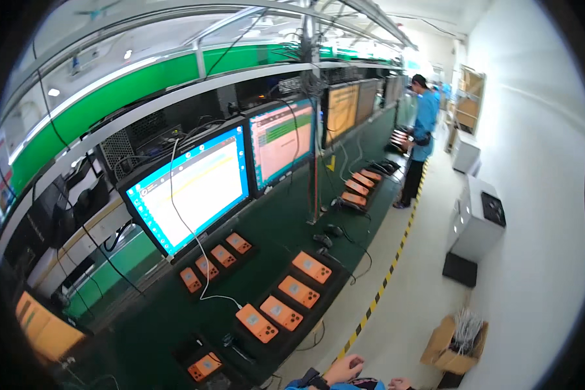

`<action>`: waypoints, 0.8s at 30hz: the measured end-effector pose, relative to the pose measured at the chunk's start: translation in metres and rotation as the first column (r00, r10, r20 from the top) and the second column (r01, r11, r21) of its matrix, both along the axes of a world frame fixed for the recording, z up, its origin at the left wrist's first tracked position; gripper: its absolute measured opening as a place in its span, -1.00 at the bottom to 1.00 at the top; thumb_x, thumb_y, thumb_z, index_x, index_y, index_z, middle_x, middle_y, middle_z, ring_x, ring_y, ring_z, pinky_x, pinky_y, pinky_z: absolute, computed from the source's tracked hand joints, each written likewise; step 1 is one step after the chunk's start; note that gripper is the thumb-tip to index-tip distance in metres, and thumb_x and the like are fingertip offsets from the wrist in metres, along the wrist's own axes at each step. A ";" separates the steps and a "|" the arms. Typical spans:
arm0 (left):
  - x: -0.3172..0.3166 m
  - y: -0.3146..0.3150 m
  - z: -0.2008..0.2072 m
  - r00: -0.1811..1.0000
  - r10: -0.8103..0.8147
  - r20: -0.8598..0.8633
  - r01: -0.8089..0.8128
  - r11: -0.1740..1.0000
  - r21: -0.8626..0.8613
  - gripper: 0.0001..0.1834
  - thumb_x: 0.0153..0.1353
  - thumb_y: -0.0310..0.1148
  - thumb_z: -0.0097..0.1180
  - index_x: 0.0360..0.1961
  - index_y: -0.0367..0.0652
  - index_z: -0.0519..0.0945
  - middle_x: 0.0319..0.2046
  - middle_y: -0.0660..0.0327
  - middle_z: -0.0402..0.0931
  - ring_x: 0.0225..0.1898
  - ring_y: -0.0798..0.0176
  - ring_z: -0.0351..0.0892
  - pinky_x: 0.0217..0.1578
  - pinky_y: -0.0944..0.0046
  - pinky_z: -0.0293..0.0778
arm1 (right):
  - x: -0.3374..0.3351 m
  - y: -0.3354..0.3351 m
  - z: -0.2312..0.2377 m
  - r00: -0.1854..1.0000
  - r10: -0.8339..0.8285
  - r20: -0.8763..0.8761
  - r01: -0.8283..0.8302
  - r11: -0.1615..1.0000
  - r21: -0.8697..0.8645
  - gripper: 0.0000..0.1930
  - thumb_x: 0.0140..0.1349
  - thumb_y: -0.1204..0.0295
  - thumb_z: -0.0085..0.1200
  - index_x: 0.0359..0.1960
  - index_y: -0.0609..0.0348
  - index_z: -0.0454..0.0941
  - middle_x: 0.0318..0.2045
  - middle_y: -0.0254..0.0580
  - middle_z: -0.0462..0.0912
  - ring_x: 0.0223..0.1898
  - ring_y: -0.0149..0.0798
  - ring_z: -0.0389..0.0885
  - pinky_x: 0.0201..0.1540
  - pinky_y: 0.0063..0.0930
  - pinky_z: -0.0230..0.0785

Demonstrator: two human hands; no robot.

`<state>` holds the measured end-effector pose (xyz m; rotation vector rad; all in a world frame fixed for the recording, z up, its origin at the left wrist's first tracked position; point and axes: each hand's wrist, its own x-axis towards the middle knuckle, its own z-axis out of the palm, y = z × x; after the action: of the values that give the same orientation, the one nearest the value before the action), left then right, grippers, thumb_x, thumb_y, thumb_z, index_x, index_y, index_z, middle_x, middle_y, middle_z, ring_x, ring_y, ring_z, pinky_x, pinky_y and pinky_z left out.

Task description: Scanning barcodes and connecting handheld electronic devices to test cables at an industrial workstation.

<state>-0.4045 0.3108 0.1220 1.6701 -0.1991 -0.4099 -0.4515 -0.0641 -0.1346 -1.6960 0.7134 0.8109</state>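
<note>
Can see L hand point(342, 370) & R hand point(399, 383) low beside the table point(149, 325), nr orange phones point(281, 313).
Can see bent fingers point(355, 362) on L hand, but can't tell if pinching; can't tell for R hand, cut off at bottom of view. Can count 4 phones in a row on the table's near side, w/ a white cable point(220, 297) going to the closest, & 4 more in a back row under a screen point(195, 188), plus 1 alone at front L. Further off, can see a co-worker point(426, 114) in blue.
</note>
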 end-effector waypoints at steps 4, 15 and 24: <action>0.032 -0.010 -0.007 0.957 0.140 -0.254 -0.172 0.979 -0.108 -0.74 0.19 -0.24 0.05 -0.15 -0.13 0.54 -0.36 0.27 0.58 -0.36 0.34 0.52 -0.28 0.33 0.47 | 0.087 -0.036 -0.008 0.999 0.025 -0.034 -0.023 0.998 0.055 -0.58 0.29 0.13 -0.10 0.12 0.01 0.31 -0.04 -0.12 0.53 -0.18 -0.13 0.55 -0.32 -0.29 0.46; 0.087 0.082 0.020 0.370 0.929 0.022 -0.920 0.363 0.145 -0.87 0.10 -0.42 0.14 -0.35 -0.24 0.58 -0.46 0.21 0.58 -0.43 0.38 0.56 -0.38 0.36 0.46 | 0.333 0.265 0.242 0.791 0.272 0.548 -0.532 0.748 0.396 -0.70 0.26 0.31 0.02 -0.08 0.25 0.45 -0.27 -0.20 0.60 -0.32 -0.39 0.55 -0.32 -0.52 0.40; 0.105 0.228 -0.001 -0.093 0.799 0.594 -0.831 -0.391 0.395 -0.61 -0.01 -0.36 0.13 -0.12 -0.22 0.43 -0.18 -0.06 0.46 0.06 -0.11 0.31 0.03 0.00 0.23 | 0.436 0.469 0.275 -0.036 0.576 0.816 -0.566 0.661 -0.492 -0.62 0.10 0.32 0.13 -0.05 0.17 0.44 -0.14 -0.04 0.55 -0.04 -0.05 0.47 0.02 -0.20 0.30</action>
<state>-0.2995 0.5383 0.1214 2.0185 1.5350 1.0065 -0.0155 0.4053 0.1405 -2.0717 -1.0092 0.0884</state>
